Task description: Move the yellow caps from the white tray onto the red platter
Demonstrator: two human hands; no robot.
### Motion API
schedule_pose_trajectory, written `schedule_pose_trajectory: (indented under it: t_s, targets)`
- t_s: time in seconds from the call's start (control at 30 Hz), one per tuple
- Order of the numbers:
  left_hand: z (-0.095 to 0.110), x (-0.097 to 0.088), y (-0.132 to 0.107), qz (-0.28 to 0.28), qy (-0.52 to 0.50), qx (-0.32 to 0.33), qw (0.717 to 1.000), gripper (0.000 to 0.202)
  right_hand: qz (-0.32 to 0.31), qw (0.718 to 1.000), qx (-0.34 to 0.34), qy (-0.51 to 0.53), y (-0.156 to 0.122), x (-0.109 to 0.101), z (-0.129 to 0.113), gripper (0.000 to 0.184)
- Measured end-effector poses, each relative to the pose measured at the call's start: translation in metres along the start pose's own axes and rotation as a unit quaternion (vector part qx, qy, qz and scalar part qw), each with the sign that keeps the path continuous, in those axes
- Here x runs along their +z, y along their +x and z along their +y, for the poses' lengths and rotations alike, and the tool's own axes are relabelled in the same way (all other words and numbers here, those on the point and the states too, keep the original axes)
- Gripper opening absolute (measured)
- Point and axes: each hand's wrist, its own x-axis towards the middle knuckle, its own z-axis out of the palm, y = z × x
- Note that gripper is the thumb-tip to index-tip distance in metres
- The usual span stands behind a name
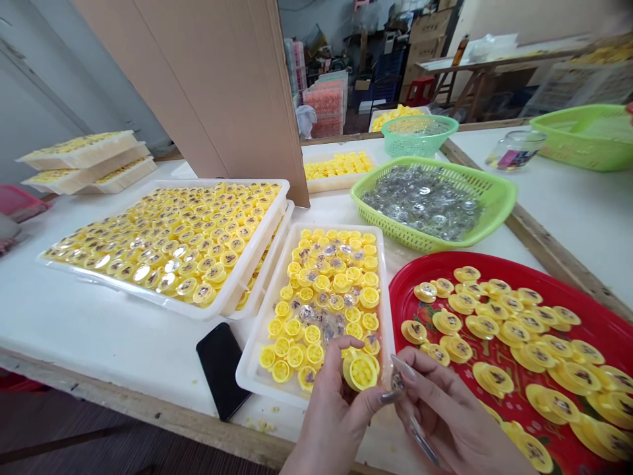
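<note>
My left hand is closed around a small yellow cup filled with yellow bits, its open top turned towards me. My right hand pinches a small clear disc with a dark print, close beside the cup. A shiny, narrow silvery thing shows under the right fingers; its kind is unclear. Beneath and behind the hands is a white tray of yellow cups, with clear printed discs scattered among them. On the right, a red tray bears many yellow cups with printed tops.
Behind the red tray stands a green basket of clear discs. Stacked trays of printed-top cups lie left, below a cardboard sheet. A black phone lies near the wooden table edge. A jar stands farther back.
</note>
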Motion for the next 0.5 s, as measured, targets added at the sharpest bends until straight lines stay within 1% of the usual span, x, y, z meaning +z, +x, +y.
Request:
schedule_pose_trajectory:
  t_s: [0.07,0.13,0.2,0.23,0.33,0.43,0.5]
  targets:
    - [0.003,0.002,-0.002,-0.022,0.019,0.018,0.999,0.048,-0.001,1.000,-0.003,-0.004,0.001,0.000,0.004,0.024]
    - [0.007,0.004,-0.006,-0.049,0.046,0.038,0.997,0.057,0.011,1.000,-0.022,-0.017,0.002,0.001,0.008,0.025]
    - [0.011,0.008,-0.010,-0.067,0.094,0.056,0.992,0.068,0.028,0.996,-0.060,-0.061,0.000,0.003,0.012,0.024]
    - [0.012,0.010,-0.012,-0.068,0.122,0.062,0.988,0.070,0.036,0.992,-0.083,-0.091,-0.001,0.003,0.013,0.024]
    - [0.012,0.017,-0.015,-0.043,0.192,0.055,0.979,0.062,0.057,0.972,-0.140,-0.181,-0.005,0.005,0.018,0.026]
    - [0.006,0.023,-0.015,-0.009,0.212,0.026,0.977,0.052,0.088,0.949,-0.183,-0.242,-0.010,0.009,0.022,0.027]
    - [0.002,0.026,-0.015,0.009,0.214,0.018,0.977,0.047,0.112,0.929,-0.210,-0.284,-0.012,0.012,0.023,0.027]
